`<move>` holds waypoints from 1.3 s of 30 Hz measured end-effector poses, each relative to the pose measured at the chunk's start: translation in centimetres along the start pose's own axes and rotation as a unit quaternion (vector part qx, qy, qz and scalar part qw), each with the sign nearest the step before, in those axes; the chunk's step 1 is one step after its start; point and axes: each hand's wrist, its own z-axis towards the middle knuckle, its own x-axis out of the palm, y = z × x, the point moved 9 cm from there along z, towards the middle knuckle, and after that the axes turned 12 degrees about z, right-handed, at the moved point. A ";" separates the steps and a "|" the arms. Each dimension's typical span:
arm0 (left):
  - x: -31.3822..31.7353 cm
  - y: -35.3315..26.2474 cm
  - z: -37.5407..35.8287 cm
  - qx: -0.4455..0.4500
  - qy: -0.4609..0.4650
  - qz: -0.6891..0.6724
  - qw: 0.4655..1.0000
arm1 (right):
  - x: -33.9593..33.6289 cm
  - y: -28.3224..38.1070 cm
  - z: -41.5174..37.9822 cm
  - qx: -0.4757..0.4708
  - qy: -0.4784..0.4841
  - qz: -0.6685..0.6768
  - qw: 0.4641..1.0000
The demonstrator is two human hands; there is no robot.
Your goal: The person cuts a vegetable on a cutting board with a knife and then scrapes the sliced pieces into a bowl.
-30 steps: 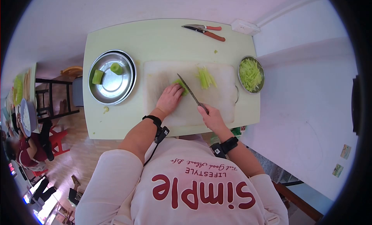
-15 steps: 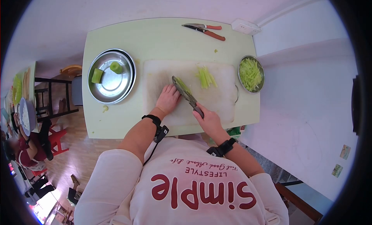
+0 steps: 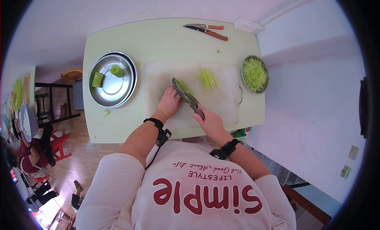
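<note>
My right hand (image 3: pixel 209 121) is closed round the handle of a dark patterned knife (image 3: pixel 185 96), whose blade slants up and left over the white cutting board (image 3: pixel 221 107). Fingers bent and together, my left hand (image 3: pixel 169 102) rests on the board against the blade's left side. What lies under its fingertips is hidden. Green slices (image 3: pixel 184 86) show along the blade's right side. Farther right on the board is a loose pile of green strips (image 3: pixel 208 78).
Two green vegetable chunks (image 3: pixel 97 79) sit in a steel bowl (image 3: pixel 111 99) at the left. A bowl of green shreds (image 3: pixel 254 75) stands at the right. Two knives (image 3: pixel 213 34) lie at the back. A person (image 3: pixel 31 156) is at another table, far left.
The view has shifted slightly. The knife and both hands keep nearly the same place on the board, with the blade at a slightly different tilt.
</note>
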 end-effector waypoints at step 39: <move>0.6 0.2 -0.6 -0.005 0.023 0.029 0.999 | -0.3 -0.1 -0.4 -0.020 -0.001 0.039 0.999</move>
